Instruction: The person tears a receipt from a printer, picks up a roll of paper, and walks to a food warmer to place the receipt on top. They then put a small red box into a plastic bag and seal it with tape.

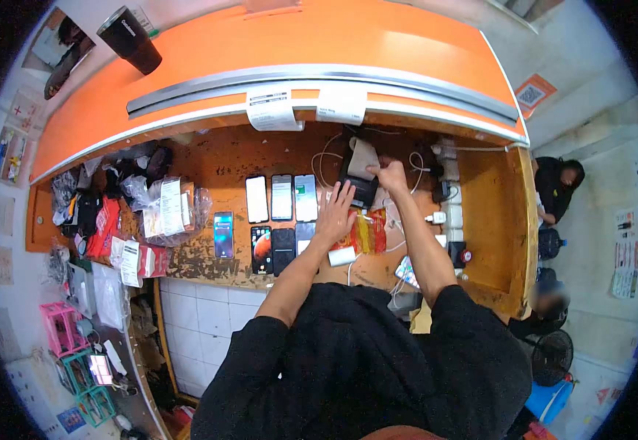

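My right hand point(390, 177) pinches the edge of a strip of white receipt paper point(363, 157), which rises from a small black box that looks like a receipt printer point(363, 193). Beside it, my left hand point(336, 214) lies with fingers stretched out, the tips at the printer's left edge. Several phones lie left of my left hand, among them one with a lit white screen point(257, 199) and one with an orange picture point(261, 248). Below the printer is a red and yellow plastic packet point(367, 232), with a white charger block point(341, 257) near my left forearm.
An orange shelf point(319, 44) overhangs the worn wooden desk point(209, 158); two printed slips point(271, 110) hang from its edge. Wrapped parcels point(172, 209) crowd the left side. Power strips and chargers point(436, 218) line the right, with loose white cables. People sit beyond the right partition.
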Available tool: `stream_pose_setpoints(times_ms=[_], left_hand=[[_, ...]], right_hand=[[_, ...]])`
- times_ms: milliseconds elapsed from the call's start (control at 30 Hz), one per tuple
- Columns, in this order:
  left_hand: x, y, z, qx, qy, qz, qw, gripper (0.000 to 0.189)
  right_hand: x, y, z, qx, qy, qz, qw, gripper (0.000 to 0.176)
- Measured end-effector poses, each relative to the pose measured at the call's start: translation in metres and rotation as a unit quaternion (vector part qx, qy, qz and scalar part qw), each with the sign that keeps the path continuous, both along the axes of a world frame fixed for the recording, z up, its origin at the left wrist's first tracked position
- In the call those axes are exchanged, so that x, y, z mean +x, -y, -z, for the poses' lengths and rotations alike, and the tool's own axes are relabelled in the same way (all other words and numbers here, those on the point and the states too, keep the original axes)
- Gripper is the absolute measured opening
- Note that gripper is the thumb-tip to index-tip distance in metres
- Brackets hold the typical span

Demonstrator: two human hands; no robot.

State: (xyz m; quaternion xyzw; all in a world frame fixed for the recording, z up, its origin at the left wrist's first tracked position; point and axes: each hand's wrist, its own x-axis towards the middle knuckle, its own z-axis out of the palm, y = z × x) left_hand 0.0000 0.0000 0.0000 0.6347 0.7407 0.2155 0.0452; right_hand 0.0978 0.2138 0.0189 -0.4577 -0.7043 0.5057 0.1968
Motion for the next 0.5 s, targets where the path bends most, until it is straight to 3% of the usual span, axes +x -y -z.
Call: stream_pose_setpoints(times_ms=[67,100,167,200,233,300,333,367,433,467,500], left_hand=[[0.009,-0.018,0.007,-0.012,-0.009,-0.015,1.0,0.074],[-0.031,-0.004,-0.002,-0.068,-0.036,-0.011,0.997,0.075],[-0.023,-0.019,-0.013,-0.12,-0.045,0.002,0.992,0.076],[-0.017,-0.026,-0.015,-0.092,-0.051,-0.008,0.994,0.074],[-0.014,-0.027,-0.011,-0.094,-0.037,-0.011,0.995,0.074],[-0.014,-0.029,-0.01,-0.092,-0.019,-0.018,0.995,0.074],[-0.014,-0.03,-0.016,-0.025,0.019,-0.038,0.999,0.057],[-0.018,-0.029,-0.024,-0.015,0.19,-0.088,0.978,0.051],[-0.03,-0.02,-0.041,0.007,0.512,-0.176,0.84,0.042],[-0.031,-0.01,-0.043,0.1,0.578,-0.144,0.797,0.04],[-0.027,0.007,-0.083,0.092,0.691,-0.12,0.707,0.042]], right_hand=[[0.017,0.009,-0.015,0.016,-0.034,-0.01,0.999,0.025],[-0.021,0.031,-0.022,-0.071,-0.13,0.004,0.989,0.026],[-0.012,0.032,-0.055,-0.18,-0.275,0.037,0.944,0.028],[0.001,0.007,-0.059,-0.094,-0.076,0.007,0.993,0.032],[-0.006,0.019,-0.101,-0.114,-0.196,0.005,0.974,0.028],[-0.007,0.019,-0.143,-0.095,-0.174,-0.064,0.978,0.032],[-0.008,0.019,-0.154,-0.122,-0.191,-0.095,0.969,0.033],[-0.008,0.02,-0.162,-0.149,-0.21,-0.125,0.958,0.035],[-0.006,0.03,-0.163,-0.205,-0.242,-0.194,0.928,0.045],[-0.002,0.041,-0.161,-0.206,-0.223,-0.211,0.929,0.048],[0.001,0.055,-0.16,-0.21,-0.202,-0.229,0.929,0.051]])
